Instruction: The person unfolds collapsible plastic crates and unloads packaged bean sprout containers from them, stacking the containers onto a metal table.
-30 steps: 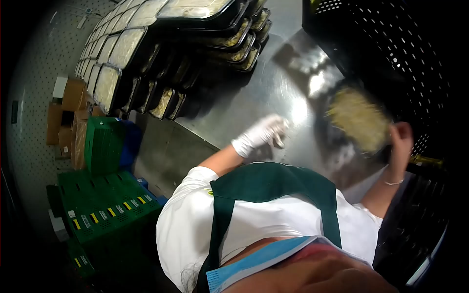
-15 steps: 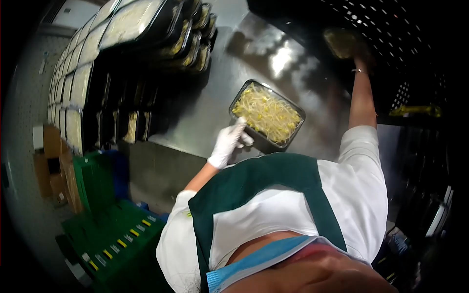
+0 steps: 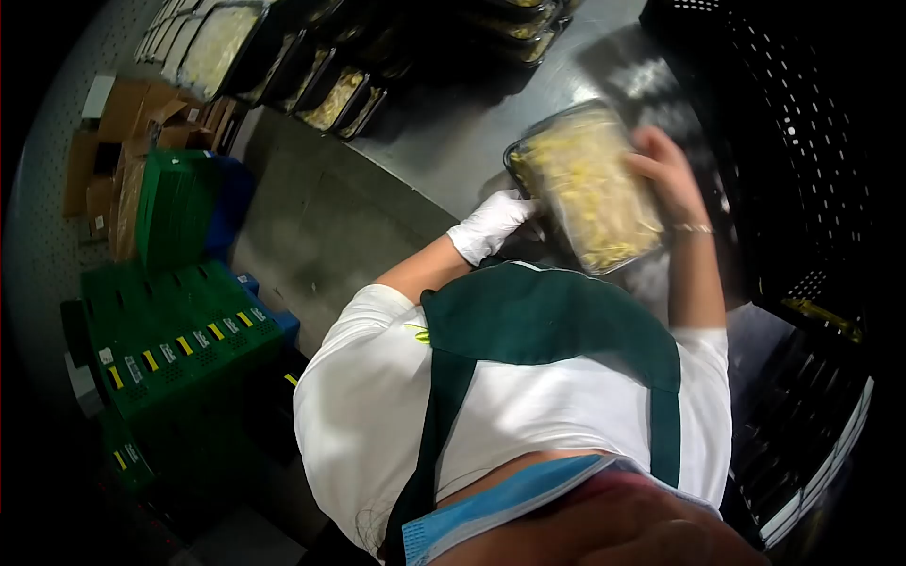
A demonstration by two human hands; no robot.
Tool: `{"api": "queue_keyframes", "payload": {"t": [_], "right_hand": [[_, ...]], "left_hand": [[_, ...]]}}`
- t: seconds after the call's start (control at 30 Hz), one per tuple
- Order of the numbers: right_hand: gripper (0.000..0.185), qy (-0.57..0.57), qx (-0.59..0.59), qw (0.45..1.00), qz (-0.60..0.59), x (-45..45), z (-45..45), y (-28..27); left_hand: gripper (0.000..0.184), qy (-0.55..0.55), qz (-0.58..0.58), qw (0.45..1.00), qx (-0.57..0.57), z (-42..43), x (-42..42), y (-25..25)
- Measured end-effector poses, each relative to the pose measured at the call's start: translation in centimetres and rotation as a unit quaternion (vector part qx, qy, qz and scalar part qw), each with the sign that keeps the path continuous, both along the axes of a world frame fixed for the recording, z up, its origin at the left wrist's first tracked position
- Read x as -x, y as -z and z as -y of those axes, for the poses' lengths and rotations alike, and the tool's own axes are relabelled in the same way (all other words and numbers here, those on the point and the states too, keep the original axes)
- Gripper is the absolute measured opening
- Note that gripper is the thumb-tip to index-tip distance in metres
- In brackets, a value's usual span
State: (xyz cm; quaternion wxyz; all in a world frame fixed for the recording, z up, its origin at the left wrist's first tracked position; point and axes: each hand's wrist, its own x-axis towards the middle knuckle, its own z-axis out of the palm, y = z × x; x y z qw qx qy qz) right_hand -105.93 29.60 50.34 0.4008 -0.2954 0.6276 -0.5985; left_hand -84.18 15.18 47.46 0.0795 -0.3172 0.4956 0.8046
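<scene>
A black tray of bean sprouts [image 3: 587, 179], pale with yellow heads, is in front of my chest above the metal table, tilted and blurred. A dark rim shows at its upper left; I cannot tell whether it belongs to a second tray beneath. My right hand [image 3: 672, 179], bare with a bracelet at the wrist, grips the tray's right side, thumb toward the top. At the lower left edge, my left hand [image 3: 495, 224] in a white glove has its fingers curled against the tray, their tips partly hidden.
Stacked sprout trays [image 3: 330, 99] line the table's far left. The metal table [image 3: 406, 156] ends in an edge at left. A black perforated crate [image 3: 802, 123] stands at right. Green crates [image 3: 179, 321] and cardboard boxes [image 3: 123, 113] are at the lower left.
My right hand has come back from the dark crate toward my chest and is now at the tray. My left hand stays at the tray's left edge. The view has shifted.
</scene>
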Motion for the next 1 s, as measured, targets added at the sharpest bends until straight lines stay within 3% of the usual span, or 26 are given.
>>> {"api": "queue_keyframes", "payload": {"t": [0.03, 0.1, 0.17, 0.2, 0.3, 0.4, 0.5, 0.57, 0.63, 0.7, 0.73, 0.77, 0.8, 0.83, 0.9, 0.97, 1.0], "right_hand": [[0.018, -0.068, -0.058, 0.996, -0.021, -1.6, 3.4, -0.8], [0.027, -0.103, -0.031, 0.989, -0.099, -2.7, 8.9, -0.3], [0.034, -0.061, 0.023, 0.991, -0.113, -3.5, 11.1, -1.6], [0.043, -0.071, 0.037, 0.992, -0.101, -3.5, 11.1, -2.2], [0.039, 0.013, 0.034, 0.977, -0.212, -3.5, 7.9, -2.1], [0.038, 0.113, -0.013, 0.965, -0.238, -2.5, 1.5, 0.0], [0.042, 0.283, -0.045, 0.925, -0.249, -1.8, -7.5, 1.6], [0.047, 0.458, -0.083, 0.832, -0.301, -1.3, -14.7, 1.9], [0.055, 0.584, -0.169, 0.648, -0.459, 0.0, -22.4, 1.4], [0.060, 0.668, -0.158, 0.466, -0.558, 0.3, -26.2, -0.7], [0.055, 0.690, -0.130, 0.459, -0.544, 0.9, -27.5, -0.9], [0.048, 0.677, -0.089, 0.548, -0.483, 2.4, -28.8, -1.6], [0.040, 0.664, -0.052, 0.622, -0.411, 4.0, -30.4, -2.1], [0.038, 0.662, -0.038, 0.660, -0.353, 5.3, -31.6, -2.0], [0.036, 0.681, -0.017, 0.671, -0.292, 7.5, -31.2, -0.6], [0.039, 0.697, -0.007, 0.662, -0.275, 8.4, -31.0, -1.0], [0.041, 0.699, -0.005, 0.661, -0.272, 7.9, -30.9, -1.4]], "left_hand": [[0.020, -0.082, 0.000, 0.996, -0.029, 0.0, -0.7, 0.0], [0.022, -0.207, 0.002, 0.974, -0.096, 1.6, -2.6, 1.5], [0.024, -0.210, 0.024, 0.977, -0.009, 5.0, -3.7, 2.1], [0.026, -0.230, -0.013, 0.973, -0.021, 6.8, -3.7, 2.5], [0.023, -0.218, 0.029, 0.971, 0.098, 12.9, -1.5, 3.7], [0.016, -0.262, 0.034, 0.961, 0.088, 16.6, 0.9, 4.5], [0.018, -0.294, 0.003, 0.954, 0.053, 15.9, 1.6, 4.7], [0.022, -0.415, -0.056, 0.908, -0.002, 14.9, 2.5, 5.3], [0.022, -0.417, -0.071, 0.906, -0.028, 14.8, 3.0, 5.7], [0.020, -0.427, -0.072, 0.901, 0.022, 15.6, 4.0, 7.7], [0.019, -0.477, -0.084, 0.873, -0.056, 15.8, 4.5, 7.9], [0.021, -0.472, -0.054, 0.880, 0.031, 15.6, 4.6, 8.2], [0.022, -0.461, -0.082, 0.882, 0.044, 14.4, 4.1, 6.7], [0.027, -0.398, -0.119, 0.909, 0.040, 14.2, 3.4, 6.2], [0.035, -0.303, -0.130, 0.938, 0.108, 13.4, 2.8, 6.1], [0.043, -0.264, -0.014, 0.962, -0.065, 13.0, 1.5, 5.7], [0.038, 0.014, -0.153, 0.988, -0.009, 13.8, -0.3, 6.9]]}}
